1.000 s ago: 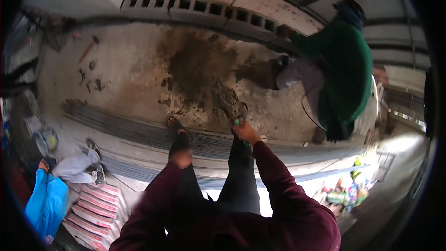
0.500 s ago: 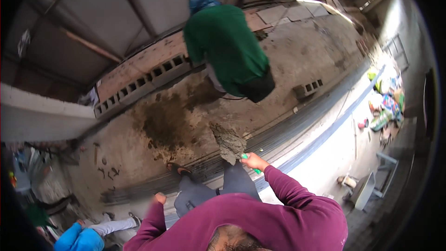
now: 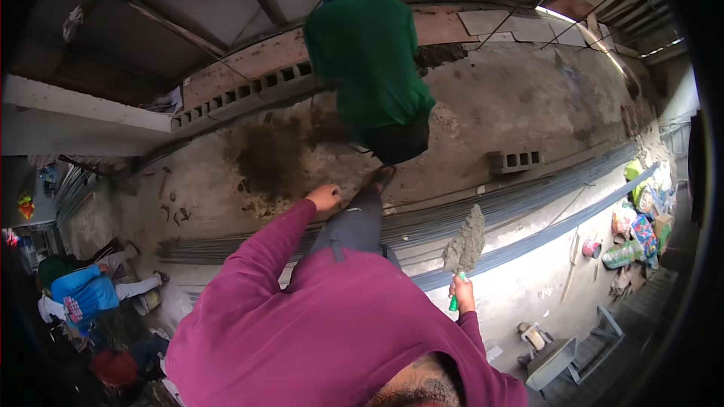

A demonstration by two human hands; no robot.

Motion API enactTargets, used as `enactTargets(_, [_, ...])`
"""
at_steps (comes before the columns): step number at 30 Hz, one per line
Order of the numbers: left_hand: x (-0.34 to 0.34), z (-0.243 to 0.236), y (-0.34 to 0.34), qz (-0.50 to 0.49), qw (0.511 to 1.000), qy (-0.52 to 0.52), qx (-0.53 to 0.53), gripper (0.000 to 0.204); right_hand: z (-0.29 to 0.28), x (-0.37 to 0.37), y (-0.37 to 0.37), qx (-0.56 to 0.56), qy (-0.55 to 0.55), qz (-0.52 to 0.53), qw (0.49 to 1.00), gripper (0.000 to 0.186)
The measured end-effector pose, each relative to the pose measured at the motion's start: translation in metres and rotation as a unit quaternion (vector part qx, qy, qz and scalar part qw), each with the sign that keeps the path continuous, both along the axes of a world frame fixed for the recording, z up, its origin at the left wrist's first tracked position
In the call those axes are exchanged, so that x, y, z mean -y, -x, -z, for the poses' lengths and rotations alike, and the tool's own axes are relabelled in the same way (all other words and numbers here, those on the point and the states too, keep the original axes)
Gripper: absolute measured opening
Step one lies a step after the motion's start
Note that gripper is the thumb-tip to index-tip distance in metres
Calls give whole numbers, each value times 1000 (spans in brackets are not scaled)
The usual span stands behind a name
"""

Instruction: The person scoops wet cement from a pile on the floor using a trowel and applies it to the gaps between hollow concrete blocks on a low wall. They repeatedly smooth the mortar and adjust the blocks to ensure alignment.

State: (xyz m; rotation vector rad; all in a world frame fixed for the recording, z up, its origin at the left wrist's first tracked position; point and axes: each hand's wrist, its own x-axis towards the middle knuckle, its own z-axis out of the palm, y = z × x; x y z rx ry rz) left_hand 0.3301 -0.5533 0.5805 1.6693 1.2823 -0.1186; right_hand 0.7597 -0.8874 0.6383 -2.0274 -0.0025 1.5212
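My right hand [image 3: 462, 292] grips the green handle of a trowel [image 3: 455, 303], out over the pale floor at my right side. Wet grey mortar [image 3: 466, 243] is heaped on the blade and hides most of it. In front of my body, my left hand [image 3: 324, 197] hangs over the floor with its fingers curled in; nothing shows in it. Beyond it lies a dark damp patch [image 3: 268, 154]. A co-worker in a green shirt [image 3: 373, 60] bends over beside a row of hollow concrete blocks [image 3: 249, 93] along the wall.
Long metal bars [image 3: 520, 194] lie across the floor under me. A single hollow block [image 3: 516, 161] sits beyond them. Filled bags [image 3: 641, 230] and a small bench [image 3: 554, 362] are at the right. A person in blue [image 3: 94, 294] sits at the lower left.
I have stepped forward onto the far side of the bars. The mortar-laden trowel has swung right, away from my legs. My left hand has moved forward; the co-worker has shifted slightly.
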Motion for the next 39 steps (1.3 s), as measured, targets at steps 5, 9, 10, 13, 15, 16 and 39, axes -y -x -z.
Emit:
enactTargets(5, [27, 122, 22, 295, 942, -29, -154, 26, 12, -21, -88, -14, 17, 77, 997, 16])
enactTargets(9, [54, 139, -20, 303, 895, 202, -257, 30, 13, -57, -172, 13, 53, 54, 997, 15])
enactTargets(10, [52, 133, -43, 269, 907, 226, -234, 30, 20, -63, -197, 6, 66, 67, 996, 16])
enactTargets(13, [41, 96, -97, 157, 931, 276, -181, 31, 7, -132, -256, -12, 53, -1, 999, 16])
enactTargets(15, [18, 81, -137, 107, 940, 291, -141, 32, 9, -176, -304, -2, 49, -62, 997, 21])
enactTargets(16, [6, 72, -156, 90, 943, 293, -127, 33, 11, -204, -328, -5, 52, -83, 995, 20])
enactTargets(39, [-135, 143, -510, -122, 970, 209, 31, 46, 141, -839, -614, 65, 1, -588, 807, 24])
